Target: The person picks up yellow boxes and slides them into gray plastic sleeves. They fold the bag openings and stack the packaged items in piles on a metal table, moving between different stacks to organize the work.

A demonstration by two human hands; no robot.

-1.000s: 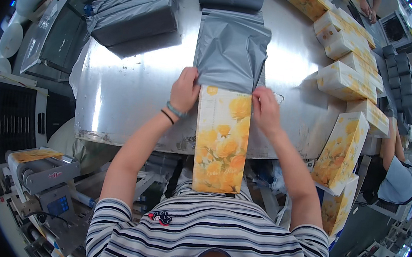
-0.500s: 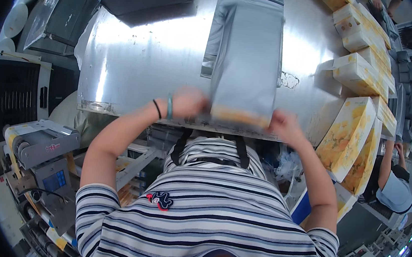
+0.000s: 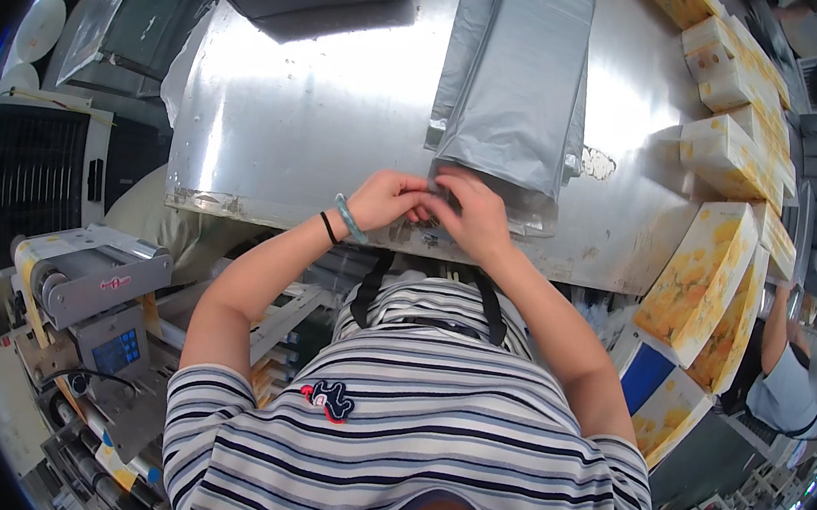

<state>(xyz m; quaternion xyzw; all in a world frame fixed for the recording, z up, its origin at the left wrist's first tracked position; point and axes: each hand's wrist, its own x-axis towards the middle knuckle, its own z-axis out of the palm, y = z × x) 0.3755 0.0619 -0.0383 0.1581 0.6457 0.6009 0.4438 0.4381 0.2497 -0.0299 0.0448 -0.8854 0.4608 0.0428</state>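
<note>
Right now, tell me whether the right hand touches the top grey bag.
Touching: the head view shows the right hand with fingers over the near left corner of the top bag.

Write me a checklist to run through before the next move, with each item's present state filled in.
1. Grey bag supported: ok, it lies over the metal table.
2. Left hand and right hand at the bag's near-left corner: ok, they meet there.
3. Firm grip on the corner: cannot tell, the hands overlap.
4. Near end folded shut: not ok, its right part lies loose.
5. Flowered packs apart from the bag: ok, off to the right.
</note>
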